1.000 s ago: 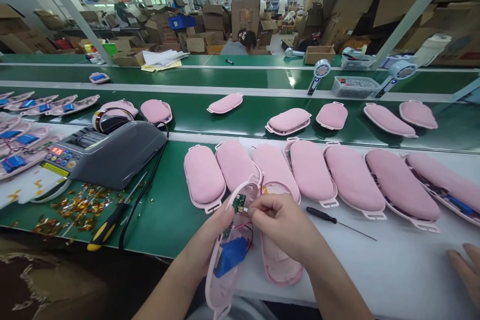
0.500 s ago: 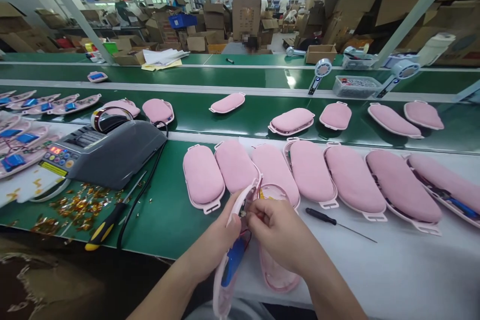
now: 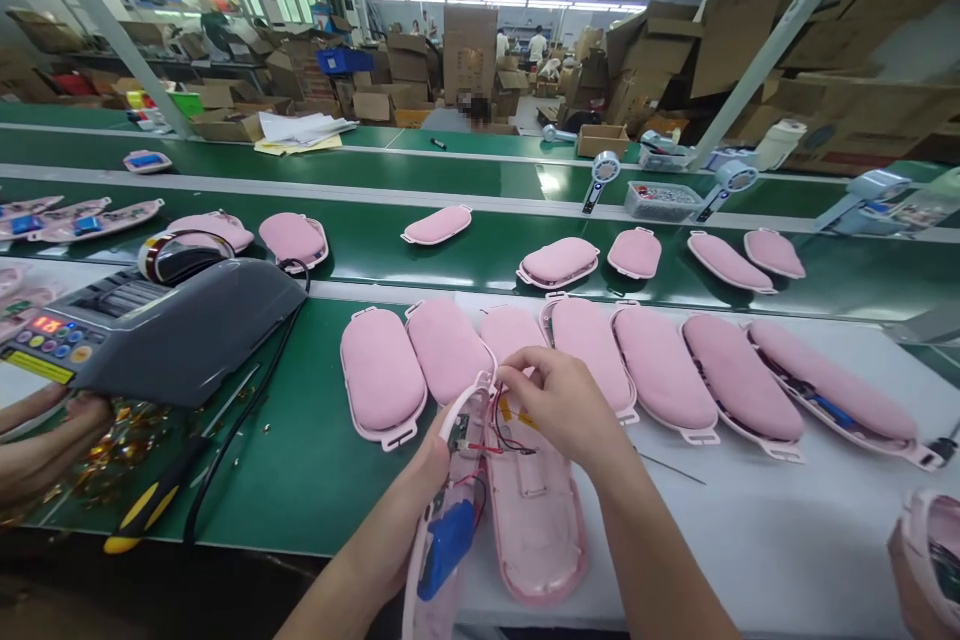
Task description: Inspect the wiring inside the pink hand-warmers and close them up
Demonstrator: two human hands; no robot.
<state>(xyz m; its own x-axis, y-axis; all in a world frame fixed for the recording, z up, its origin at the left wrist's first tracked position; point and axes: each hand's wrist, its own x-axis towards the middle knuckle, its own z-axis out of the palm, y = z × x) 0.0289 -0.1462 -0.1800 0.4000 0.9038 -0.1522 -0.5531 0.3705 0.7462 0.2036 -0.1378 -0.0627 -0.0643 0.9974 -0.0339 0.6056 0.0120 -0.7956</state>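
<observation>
My left hand (image 3: 424,485) is closed around a pink shell half (image 3: 411,570), tilted on edge, with a green circuit board and a blue battery pack (image 3: 448,545) inside. Beside it, an open pink shell half (image 3: 536,530) lies hollow side up on the white sheet, orange tape near its top. Red and black wires (image 3: 504,430) run between the halves. My right hand (image 3: 559,405) pinches at their upper end, where the wires reach up; what its fingertips hold is hidden.
Several padded pink cases (image 3: 664,370) line the bench; more sit on the green conveyor (image 3: 352,260). At left are a grey tape dispenser (image 3: 187,330), another person's hand (image 3: 86,430) and a yellow-black screwdriver (image 3: 154,500). Another pink shell (image 3: 934,550) is at right.
My right hand has moved from the circuit board up to the shells' upper end. The halves are spread wider, baring the wires. Another person's hand has appeared by the dispenser, and a shell at right.
</observation>
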